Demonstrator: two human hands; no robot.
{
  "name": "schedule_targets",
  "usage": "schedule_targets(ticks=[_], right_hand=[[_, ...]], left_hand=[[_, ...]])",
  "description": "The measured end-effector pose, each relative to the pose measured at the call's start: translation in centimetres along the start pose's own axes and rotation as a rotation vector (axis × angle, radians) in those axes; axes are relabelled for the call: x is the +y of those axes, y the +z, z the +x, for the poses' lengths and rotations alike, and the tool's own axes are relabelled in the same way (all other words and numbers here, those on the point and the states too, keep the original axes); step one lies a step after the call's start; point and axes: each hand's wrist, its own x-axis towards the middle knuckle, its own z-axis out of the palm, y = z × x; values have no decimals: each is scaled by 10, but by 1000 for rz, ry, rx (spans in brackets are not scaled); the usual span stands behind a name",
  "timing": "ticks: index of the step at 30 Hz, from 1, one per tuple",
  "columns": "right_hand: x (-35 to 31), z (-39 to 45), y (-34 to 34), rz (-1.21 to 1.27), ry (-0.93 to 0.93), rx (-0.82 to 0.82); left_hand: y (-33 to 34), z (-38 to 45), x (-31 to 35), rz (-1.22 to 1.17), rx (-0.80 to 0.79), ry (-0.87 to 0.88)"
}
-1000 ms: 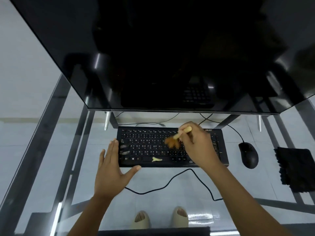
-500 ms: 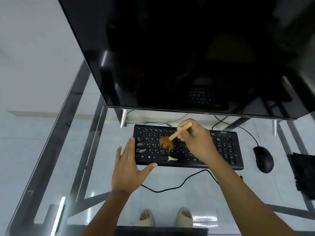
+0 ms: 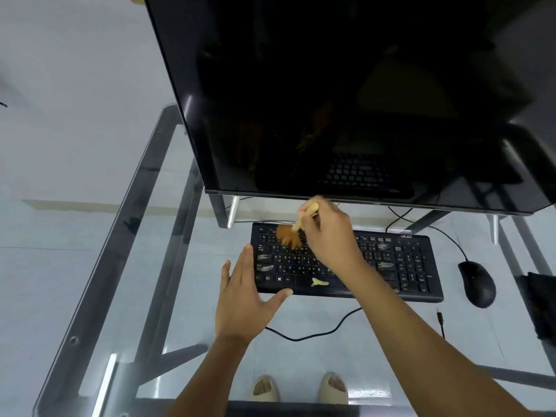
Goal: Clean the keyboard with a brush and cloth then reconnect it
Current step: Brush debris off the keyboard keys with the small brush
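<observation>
A black keyboard (image 3: 403, 266) lies on the glass desk (image 3: 120, 266) under the monitor. Pale smears and a yellowish scrap mark its keys. My right hand (image 3: 329, 236) grips the wooden handle of a small brush (image 3: 290, 236); its orange-brown bristles touch the keyboard's upper left keys. My left hand (image 3: 243, 296) lies flat with straight fingers against the keyboard's left front corner, thumb along its front edge. The keyboard's black cable (image 3: 316, 334) loops over the glass in front, and a loose plug end (image 3: 440, 314) lies to the right. A dark cloth (image 3: 541, 302) lies at the right edge.
A large black monitor (image 3: 331, 100) overhangs the back of the desk. A black mouse (image 3: 477, 283) sits right of the keyboard, its wire running back under the monitor. Through the glass I see metal frame bars and my feet in sandals (image 3: 298, 389).
My right hand has swept the brush leftward from the middle keys to the upper left keys. The view has swung left. My left hand stays at the keyboard's left front corner.
</observation>
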Motion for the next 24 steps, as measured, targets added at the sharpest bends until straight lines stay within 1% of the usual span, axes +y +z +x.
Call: schedule_targets(ticks=[1,2,3,4,5,6,7,8,9,10,11,12,13,14,16,17,19,20,21,23,24], right_hand=[[-3,2,1,6,-23,73],[-5,3,4,31,-39,98],[-8,4,7,60,-41,63],[-10,4,10,80,-33,-13],[-11,4,13,74,-37,-84],[-12,4,16,25,-53,-102],[-13,6,16,-24,-65,-57],[-14,8,15,-20,-62,18],[-14,9,14,13,-65,58],[-15,9,14,54,-60,47],[-14,8,16,102,-34,-20],[-14,6,16,109,-18,-92],[-12,5,16,59,-16,-115],[-10,5,14,9,-8,-80],[-7,6,6,44,31,70],[-4,5,3,94,51,80],[0,-2,-1,190,130,-27],[4,-5,-5,167,148,-39],[11,-7,-9,129,162,4],[22,-11,-22,102,164,160],[24,-14,-28,141,178,172]], left_hand=[[0,0,1,-4,-2,4],[-1,0,1,-12,8,4],[-1,0,1,-17,21,4],[-3,-1,2,-20,30,5],[-3,-1,2,-19,30,2],[-3,-1,1,-13,25,1],[-3,-1,1,-9,18,0],[-2,0,0,-9,9,-1],[-2,1,0,-12,3,-5],[-2,1,-1,-19,4,-12],[-2,1,-1,-28,8,-19],[-2,1,-1,-36,13,-26],[-3,1,0,-40,16,-29],[-3,0,0,-43,18,-24],[-5,0,2,-61,21,-22],[-6,0,2,-68,17,-28],[-9,0,4,-80,-1,-51],[-10,-1,5,-86,-9,-56],[-10,-2,6,-91,-14,-56],[-12,-2,8,-100,-19,-57],[-12,-1,8,-100,-20,-56]])
